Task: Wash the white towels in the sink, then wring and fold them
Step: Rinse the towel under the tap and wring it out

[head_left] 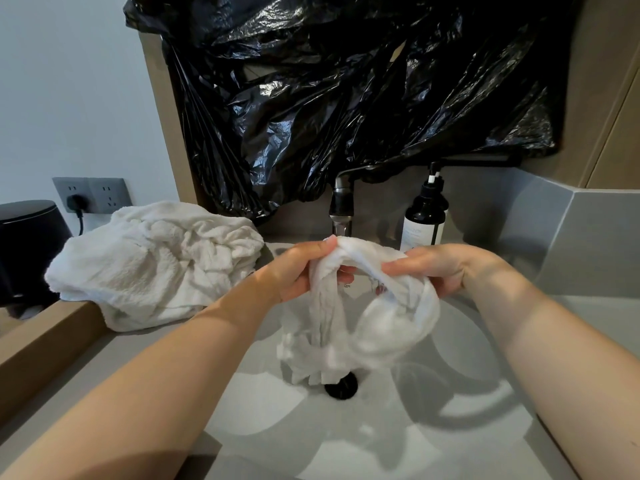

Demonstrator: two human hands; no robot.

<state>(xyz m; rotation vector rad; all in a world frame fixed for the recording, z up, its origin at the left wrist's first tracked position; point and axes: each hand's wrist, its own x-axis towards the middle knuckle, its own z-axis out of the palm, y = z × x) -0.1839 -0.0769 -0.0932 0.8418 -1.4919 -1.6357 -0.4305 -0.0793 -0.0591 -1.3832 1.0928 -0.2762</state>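
Black plastic (346, 98) is hanging over the wall behind the sink (450, 427), and you are leaning over the basin. A pile (156, 265) of white towels is lying crumpled on the counter to your left, just beside the basin.

You are holding one towel (391, 327) above the basin, in front of the tap (341, 206), with its lower end dangling near the drain (341, 388). Your left hand (298, 271) is pinching the top edge between thumb and curled fingers. Your right hand (440, 268) is gripping the same edge close by, fingers curled round the cloth. A bottle (424, 216) is standing beside the tap.

The towel is behaving as soft, limp cloth, sagging into loops and bunching wherever you are not supporting it. Whether it is soaked is hard to tell, but if it is, it is likely weighing more and dragging downward. It is probably not slippery or fragile, so a firm handful should be holding well. For wringing, you are likely better off grasping it as a gathered rope, hands spread apart towards the two ends.
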